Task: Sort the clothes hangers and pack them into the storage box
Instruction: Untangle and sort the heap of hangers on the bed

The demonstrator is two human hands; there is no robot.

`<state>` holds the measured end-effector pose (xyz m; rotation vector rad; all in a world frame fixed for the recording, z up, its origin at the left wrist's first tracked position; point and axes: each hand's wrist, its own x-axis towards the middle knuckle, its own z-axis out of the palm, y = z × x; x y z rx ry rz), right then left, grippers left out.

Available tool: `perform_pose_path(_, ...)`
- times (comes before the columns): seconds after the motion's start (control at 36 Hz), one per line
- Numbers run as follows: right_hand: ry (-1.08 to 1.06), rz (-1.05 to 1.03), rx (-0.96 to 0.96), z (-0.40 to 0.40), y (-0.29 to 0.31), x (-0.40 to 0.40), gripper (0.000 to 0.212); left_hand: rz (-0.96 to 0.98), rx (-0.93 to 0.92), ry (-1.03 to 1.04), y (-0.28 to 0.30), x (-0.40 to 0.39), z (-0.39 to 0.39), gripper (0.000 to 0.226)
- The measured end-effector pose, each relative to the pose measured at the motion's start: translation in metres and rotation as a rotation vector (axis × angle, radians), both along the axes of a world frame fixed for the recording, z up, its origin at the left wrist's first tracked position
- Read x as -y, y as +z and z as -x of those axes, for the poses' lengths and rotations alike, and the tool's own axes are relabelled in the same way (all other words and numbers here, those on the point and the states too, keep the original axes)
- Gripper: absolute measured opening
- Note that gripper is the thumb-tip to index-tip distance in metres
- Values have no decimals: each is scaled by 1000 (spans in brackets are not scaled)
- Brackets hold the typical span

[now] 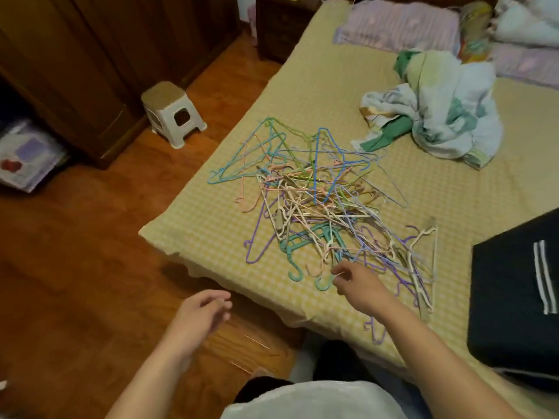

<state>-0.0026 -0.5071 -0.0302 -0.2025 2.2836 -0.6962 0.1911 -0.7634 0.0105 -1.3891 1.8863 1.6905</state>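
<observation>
Fingers (338, 275) of the right hand (358, 285) curl at the near edge of a tangled pile of hangers (317, 204), pinching a thin pale strand beside a teal hook (323, 284); whether that strand is one hanger's wire cannot be told. The left hand (199, 313) hangs over the wooden floor (90, 267) just off the bed's corner, fingers loosely extended and holding nothing. The pile lies on the yellow checked bed (211, 225), spread from near its corner toward the middle, and mixes blue, green, purple, pink, cream and teal hangers, interlocked. A dark fabric box (514, 297) with white stripes rests on the bed at the right edge of the view, near the pile but apart from it. Beyond the pile lies a crumpled cloth bundle (438, 116), and farther back a lilac pillow (399, 24). On the floor stand a small white stool (172, 113) against a dark wooden wardrobe (75, 55), and a printed carton (27, 155) at the left.
</observation>
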Motion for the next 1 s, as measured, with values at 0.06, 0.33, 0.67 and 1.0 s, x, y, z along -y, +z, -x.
perform_pose_path(0.06,-52,-27,16,11,-7,6,16,-20,-5,-19,-9,8,17,21)
perform_pose_path(0.33,-314,12,167,103,-78,104,14,-111,91,-138,-30,71,106,20)
perform_pose_path(0.67,-364,225,111,200,-113,241,19,62,215,-298,-79,181,202,19)
perform_pose_path(1.0,-658,103,-107,233,-214,239,22,743,-39,-678,-302,288,453,28)
